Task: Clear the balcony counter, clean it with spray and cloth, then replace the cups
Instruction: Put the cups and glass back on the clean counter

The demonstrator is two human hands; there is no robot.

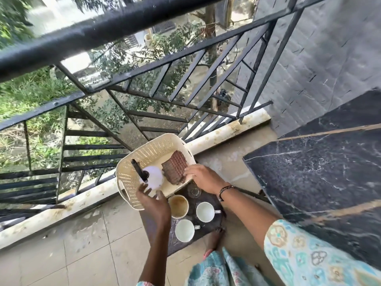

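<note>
Black iron railing (144, 83) edges the beige tiled floor (82, 244) in daylight.
</note>
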